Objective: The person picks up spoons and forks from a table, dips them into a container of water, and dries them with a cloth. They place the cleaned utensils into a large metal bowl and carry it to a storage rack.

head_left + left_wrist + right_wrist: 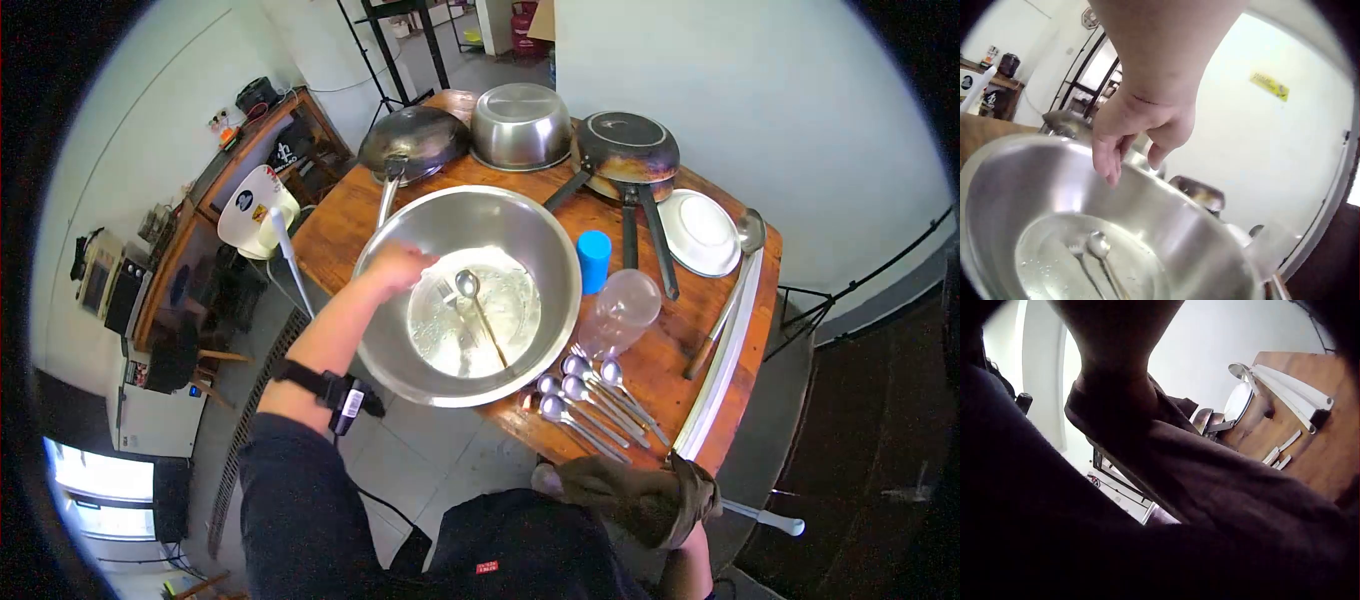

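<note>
fingers of the right hand lie hidden under a dark brown cloth [630,500], so their grip cannot be told. slim silver metal spoons [601,408] lie side by side on the brown wooden table [690,330], probably to stay sorted. beyond, the left hand [396,268] hovers over a wide round steel basin [398,232], its fingers loose and holding nothing; a long silver spoon [467,285] and a small silver fork [447,292] lie in the basin's shallow clear liquid. farther off, an overturned black round frying pan [630,142] rests upside down, perhaps to drain, before a pale wall [740,90].
</note>
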{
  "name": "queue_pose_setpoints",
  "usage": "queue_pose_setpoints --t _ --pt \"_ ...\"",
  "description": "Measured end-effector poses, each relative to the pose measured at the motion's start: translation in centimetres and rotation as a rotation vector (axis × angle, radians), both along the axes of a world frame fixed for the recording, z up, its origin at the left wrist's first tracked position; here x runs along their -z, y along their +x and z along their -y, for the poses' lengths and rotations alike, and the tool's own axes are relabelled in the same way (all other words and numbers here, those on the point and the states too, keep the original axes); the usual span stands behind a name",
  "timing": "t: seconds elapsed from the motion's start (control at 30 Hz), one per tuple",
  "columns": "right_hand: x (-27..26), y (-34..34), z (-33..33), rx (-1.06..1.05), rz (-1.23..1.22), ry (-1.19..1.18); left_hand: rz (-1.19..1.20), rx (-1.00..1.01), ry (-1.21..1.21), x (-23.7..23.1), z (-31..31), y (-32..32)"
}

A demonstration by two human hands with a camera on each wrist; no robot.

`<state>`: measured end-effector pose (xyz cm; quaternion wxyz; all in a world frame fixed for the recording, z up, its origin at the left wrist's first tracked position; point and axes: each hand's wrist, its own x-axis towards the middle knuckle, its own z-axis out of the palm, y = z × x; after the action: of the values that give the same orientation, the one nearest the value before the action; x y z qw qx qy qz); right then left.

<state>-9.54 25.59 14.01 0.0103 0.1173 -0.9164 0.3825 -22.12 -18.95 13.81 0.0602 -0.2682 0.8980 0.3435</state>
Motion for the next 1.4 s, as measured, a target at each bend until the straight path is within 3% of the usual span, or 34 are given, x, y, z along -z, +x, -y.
queue_pose_setpoints --t 0.13,0.23,0.33,0.43,0.47,0.53,0.63,0.73,0.93,0.97,1.07,1.2,1.4 --pt "-1.7 3.6 1.1 -0.022 -0.085 0.029 -0.448 0.109 -0.018 -7.0 -3.2 8.2" --pt "-3.1 6.0 1.9 -0.033 -0.149 0.059 -0.498 0.119 0.145 -8.4 -5.3 15.0" --pt "-4.4 8.3 2.6 -0.030 -0.201 0.102 -0.544 0.074 0.498 -6.7 -6.9 20.9" --pt "-5.7 10.0 3.1 -0.020 -0.241 0.135 -0.505 0.050 0.699 -2.3 -7.7 24.6" --pt "-6.1 10.4 3.1 -0.016 -0.252 0.146 -0.423 -0.020 0.643 -1.3 -8.4 25.4" --pt "-6.8 11.0 2.8 -0.009 -0.271 0.169 -0.307 -0.061 0.748 1.7 -9.4 26.2" --pt "-7.4 11.3 1.9 0.009 -0.297 0.192 -0.227 -0.096 0.733 5.0 -10.4 26.3" --pt "-7.7 10.8 0.5 0.024 -0.300 0.210 -0.308 -0.244 0.692 9.0 -11.5 25.2" --pt "-7.8 7.6 -3.9 0.074 -0.298 0.250 -0.191 -0.179 0.730 13.2 -18.1 19.0" --pt "-7.8 6.8 -4.6 0.085 -0.301 0.250 -0.331 -0.133 0.519 16.7 -18.8 17.8" --pt "-7.5 4.6 -6.4 0.105 -0.305 0.251 -0.271 -0.197 0.188 15.5 -21.0 15.1" --pt "-7.2 1.9 -8.1 0.102 -0.308 0.244 -0.208 -0.235 0.013 17.4 -22.6 13.3" --pt "-7.4 -0.4 -9.0 -0.005 -0.255 0.222 -0.207 -0.338 0.129 18.8 -23.1 12.4"
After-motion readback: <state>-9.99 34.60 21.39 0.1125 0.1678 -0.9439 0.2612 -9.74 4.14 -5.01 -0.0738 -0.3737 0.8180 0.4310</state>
